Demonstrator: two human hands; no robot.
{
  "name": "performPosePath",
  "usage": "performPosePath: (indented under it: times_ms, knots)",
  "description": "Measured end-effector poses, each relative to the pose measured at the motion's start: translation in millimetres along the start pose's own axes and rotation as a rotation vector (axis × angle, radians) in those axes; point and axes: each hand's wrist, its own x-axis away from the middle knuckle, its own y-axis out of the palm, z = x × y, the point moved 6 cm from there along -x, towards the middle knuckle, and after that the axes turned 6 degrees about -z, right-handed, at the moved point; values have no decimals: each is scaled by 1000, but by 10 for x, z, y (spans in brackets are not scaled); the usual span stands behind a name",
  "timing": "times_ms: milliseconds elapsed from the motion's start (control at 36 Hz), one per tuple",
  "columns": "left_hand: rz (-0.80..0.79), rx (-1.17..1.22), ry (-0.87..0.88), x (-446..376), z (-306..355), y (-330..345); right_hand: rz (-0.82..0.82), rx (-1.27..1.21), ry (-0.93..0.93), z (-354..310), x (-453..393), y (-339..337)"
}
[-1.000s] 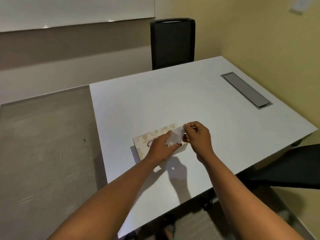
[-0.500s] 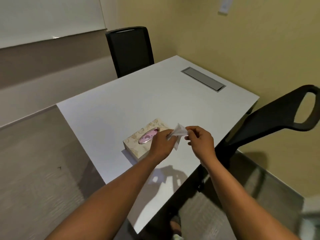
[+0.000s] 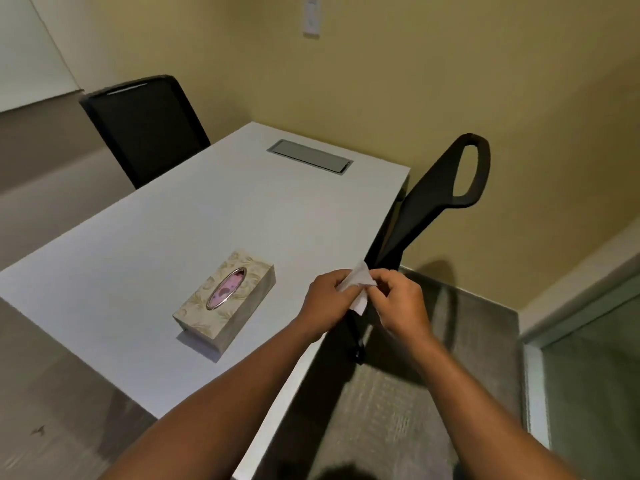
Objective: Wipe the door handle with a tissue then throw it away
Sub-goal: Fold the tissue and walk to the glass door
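Tissue (image 3: 358,282) out of the box (image 3: 225,299), pinched between fingers of left hand (image 3: 329,299) and right hand (image 3: 401,303) past the table (image 3: 173,230) edge; no door handle or bin in sight, so wiping and throwing away both left.

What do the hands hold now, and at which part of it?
Both hold one white tissue. The left hand grips its left side, the right hand pinches its right edge with the fingertips.
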Motion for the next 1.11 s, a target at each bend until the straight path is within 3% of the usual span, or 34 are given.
performPosePath:
  times_ms: [111,333,472,833,1111]
  knots:
    - [-7,41,5,-112,67,169,3,-82,58,184,48,-198]
    - [-126,169,46,-405,465,1241,83,-116,132,814,357,-1177]
    - [-198,250,17,-511,737,1884,160,12,117,993,620,-1701]
    - [-629,203,110,-442,1210,3442,633,32,371,1758,1601,-2940]
    - [-1013,-25,114,-226,1315,4458,818,58,603,1945,2413,-3339]
